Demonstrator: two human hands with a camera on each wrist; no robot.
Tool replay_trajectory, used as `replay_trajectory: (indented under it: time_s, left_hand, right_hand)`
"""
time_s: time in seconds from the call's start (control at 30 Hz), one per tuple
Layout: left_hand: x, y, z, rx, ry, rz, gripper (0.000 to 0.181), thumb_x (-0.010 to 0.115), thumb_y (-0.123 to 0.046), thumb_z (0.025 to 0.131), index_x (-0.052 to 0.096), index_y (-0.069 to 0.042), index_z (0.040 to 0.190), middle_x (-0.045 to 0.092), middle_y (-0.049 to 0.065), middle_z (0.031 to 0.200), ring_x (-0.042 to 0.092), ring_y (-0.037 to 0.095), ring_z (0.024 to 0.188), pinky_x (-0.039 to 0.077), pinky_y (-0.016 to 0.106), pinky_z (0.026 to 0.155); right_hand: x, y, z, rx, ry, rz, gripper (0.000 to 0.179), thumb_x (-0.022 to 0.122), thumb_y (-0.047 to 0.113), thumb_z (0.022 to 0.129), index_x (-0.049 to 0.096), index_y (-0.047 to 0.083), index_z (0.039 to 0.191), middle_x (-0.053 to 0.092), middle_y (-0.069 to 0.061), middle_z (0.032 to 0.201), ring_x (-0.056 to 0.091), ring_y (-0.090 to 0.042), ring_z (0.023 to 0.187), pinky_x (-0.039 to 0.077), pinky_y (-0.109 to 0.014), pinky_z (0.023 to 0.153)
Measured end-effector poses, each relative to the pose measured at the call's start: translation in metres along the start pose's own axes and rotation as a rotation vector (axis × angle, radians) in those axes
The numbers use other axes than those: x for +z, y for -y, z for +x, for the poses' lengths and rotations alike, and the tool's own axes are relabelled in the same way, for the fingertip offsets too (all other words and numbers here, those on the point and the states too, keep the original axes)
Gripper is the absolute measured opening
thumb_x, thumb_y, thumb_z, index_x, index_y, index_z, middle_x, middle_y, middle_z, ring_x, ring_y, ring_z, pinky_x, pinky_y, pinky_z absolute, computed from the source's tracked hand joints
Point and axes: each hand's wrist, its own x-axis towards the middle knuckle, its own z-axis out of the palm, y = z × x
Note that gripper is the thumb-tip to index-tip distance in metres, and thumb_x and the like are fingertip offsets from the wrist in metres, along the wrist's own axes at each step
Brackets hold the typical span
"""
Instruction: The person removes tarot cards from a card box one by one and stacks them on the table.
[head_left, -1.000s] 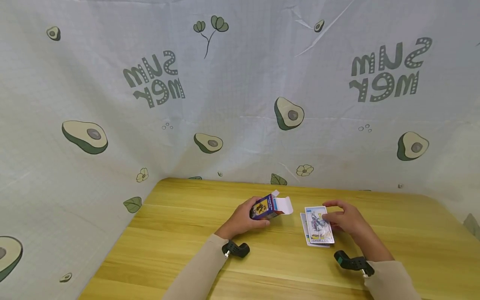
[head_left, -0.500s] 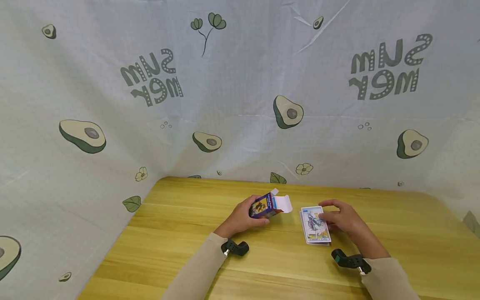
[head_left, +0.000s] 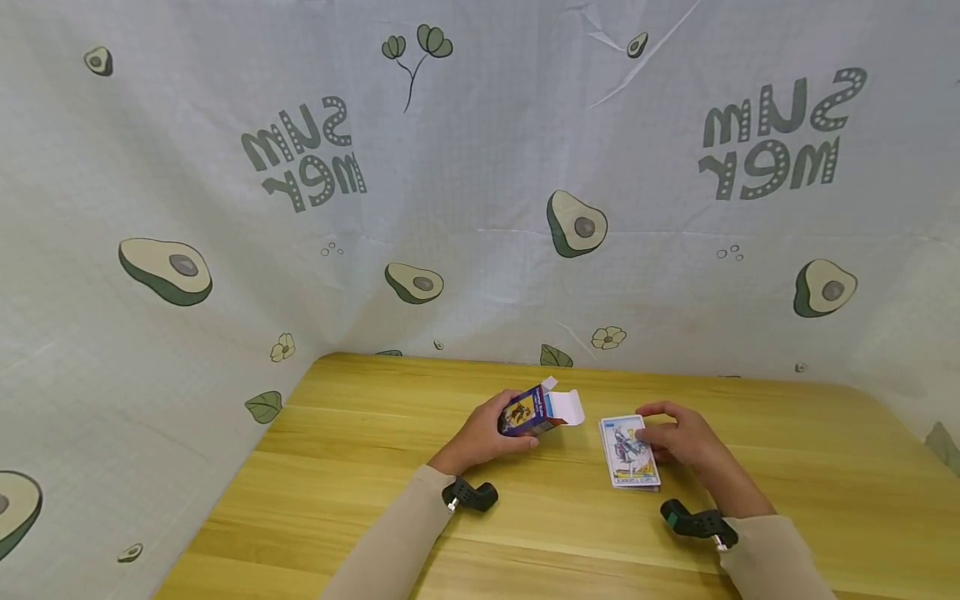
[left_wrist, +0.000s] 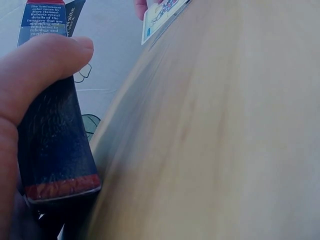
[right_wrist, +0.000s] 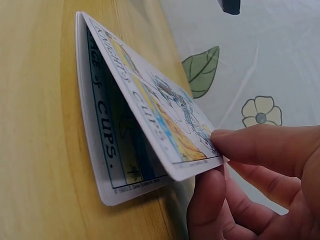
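Observation:
My left hand (head_left: 480,437) grips a dark blue tarot card box (head_left: 522,412). Its white end flap (head_left: 567,407) is folded out toward the right. In the left wrist view the thumb (left_wrist: 50,60) presses along the printed side of the box. My right hand (head_left: 688,437) pinches the right edge of a Knight of Cups card (right_wrist: 160,105) between thumb and fingers. That card is tilted, one long edge meeting the Page of Cups card (right_wrist: 104,150) below it and the other raised. Whether more cards lie under the Page of Cups cannot be told.
Both hands work above a yellow wood-grain table (head_left: 360,475). A pale curtain (head_left: 480,167) printed with avocados and mirrored lettering hangs behind and to the left. Black wrist cameras sit on both wrists, the right one (head_left: 697,523) just below the cards.
My right hand has shifted the Knight of Cups slightly left, so it now covers nearly all of the card beneath in the head view. The left hand and box stay almost still.

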Motion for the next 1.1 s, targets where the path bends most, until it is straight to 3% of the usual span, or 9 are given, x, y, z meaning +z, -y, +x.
replay_trajectory:
  time_s: [0.63, 1.1]
  left_hand:
    - [0.0001, 0.0019, 0.0002, 0.012, -0.002, -0.009, 0.070, 0.078, -0.040, 0.079, 0.046, -0.016, 0.137, 0.055, -0.005, 0.116, 0.053, 0.012, 0.100, 0.046, 0.027, 0.084]
    - [-0.0004, 0.0017, -0.0004, 0.027, -0.003, -0.030, 0.071, 0.078, -0.039, 0.079, 0.046, -0.015, 0.138, 0.055, -0.004, 0.116, 0.053, 0.012, 0.099, 0.047, 0.027, 0.083]
  right_hand:
    - [0.0048, -0.0049, 0.0027, -0.020, -0.045, -0.103, 0.045, 0.068, 0.012, 0.087, 0.053, -0.004, 0.126, 0.062, -0.019, 0.097, 0.057, -0.022, 0.071, 0.051, -0.029, 0.060]
    - [0.0080, -0.0047, 0.0029, -0.002, -0.070, -0.146, 0.043, 0.068, 0.012, 0.087, 0.054, -0.004, 0.125, 0.060, -0.023, 0.100, 0.056, -0.023, 0.073, 0.051, -0.030, 0.061]
